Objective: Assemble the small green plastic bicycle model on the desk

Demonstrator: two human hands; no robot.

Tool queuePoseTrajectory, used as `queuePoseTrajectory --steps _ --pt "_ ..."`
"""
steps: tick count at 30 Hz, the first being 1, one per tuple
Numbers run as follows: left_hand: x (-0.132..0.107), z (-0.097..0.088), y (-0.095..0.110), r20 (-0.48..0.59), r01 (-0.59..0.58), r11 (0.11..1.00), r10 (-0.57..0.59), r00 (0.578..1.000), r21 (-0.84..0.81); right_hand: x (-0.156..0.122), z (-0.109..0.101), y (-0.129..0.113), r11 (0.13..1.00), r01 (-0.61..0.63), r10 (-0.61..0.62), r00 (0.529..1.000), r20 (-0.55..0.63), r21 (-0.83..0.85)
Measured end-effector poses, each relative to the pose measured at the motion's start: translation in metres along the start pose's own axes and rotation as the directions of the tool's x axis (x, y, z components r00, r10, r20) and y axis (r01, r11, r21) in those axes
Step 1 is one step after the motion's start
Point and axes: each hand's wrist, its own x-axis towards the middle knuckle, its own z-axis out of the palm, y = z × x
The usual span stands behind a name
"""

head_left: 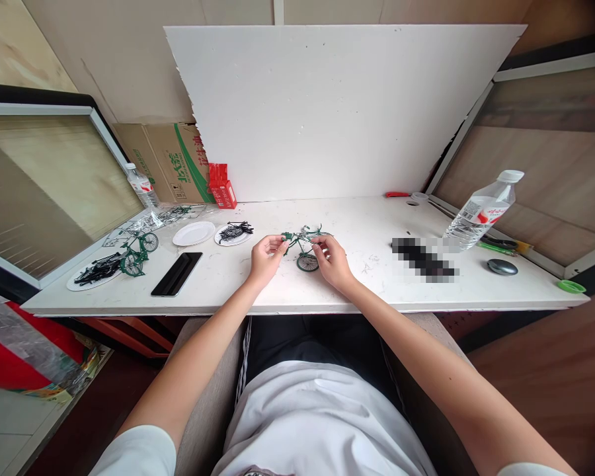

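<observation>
A small green model bicycle [305,248] is held just above the white table [287,294], near its middle. My left hand [265,256] pinches the model's left end with closed fingers. My right hand [333,260] grips its right side, fingers curled round the frame above the one visible wheel. A finished green model bicycle [137,251] stands at the left, beside a paper plate of dark parts [95,272].
A black phone [177,273] lies left of my hands. An empty paper plate [194,233] and a plate with dark parts [233,233] sit behind it. A water bottle [480,211] lies at the right, near a dark oval object [502,266]. A white board [327,106] stands behind.
</observation>
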Motion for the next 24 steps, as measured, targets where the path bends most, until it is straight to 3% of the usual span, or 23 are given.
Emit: queuePoseTrajectory --steps 24 --pt "0.0013 0.0002 -0.0044 0.015 0.005 0.999 -0.005 1.000 0.051 -0.0006 0.0003 -0.0008 0.999 0.003 -0.001 0.998 0.057 -0.038"
